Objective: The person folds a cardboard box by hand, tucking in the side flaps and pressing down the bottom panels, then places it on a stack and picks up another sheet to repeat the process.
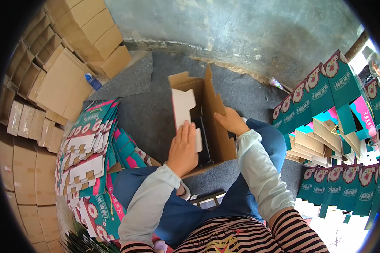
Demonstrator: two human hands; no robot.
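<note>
An open brown cardboard box (217, 135) stands between my knees, its upper flaps raised. Against its left side is a white-faced printed card piece (182, 107) with cut tabs. My left hand (183, 149) lies on that white piece, fingers stretched out and pointing away from me. On the box's right wall rests my right hand (231, 121), thumb over the edge and the other fingers hidden behind the wall. Part of the inside of the box is dark, and its contents cannot be made out.
Flat printed cartons (86, 147) are piled at the left, before stacked brown boxes (25, 168). A blue bottle (93, 81) stands near them. Green printed boxes (337, 88) are stacked at the right. A grey wall (240, 33) rises behind.
</note>
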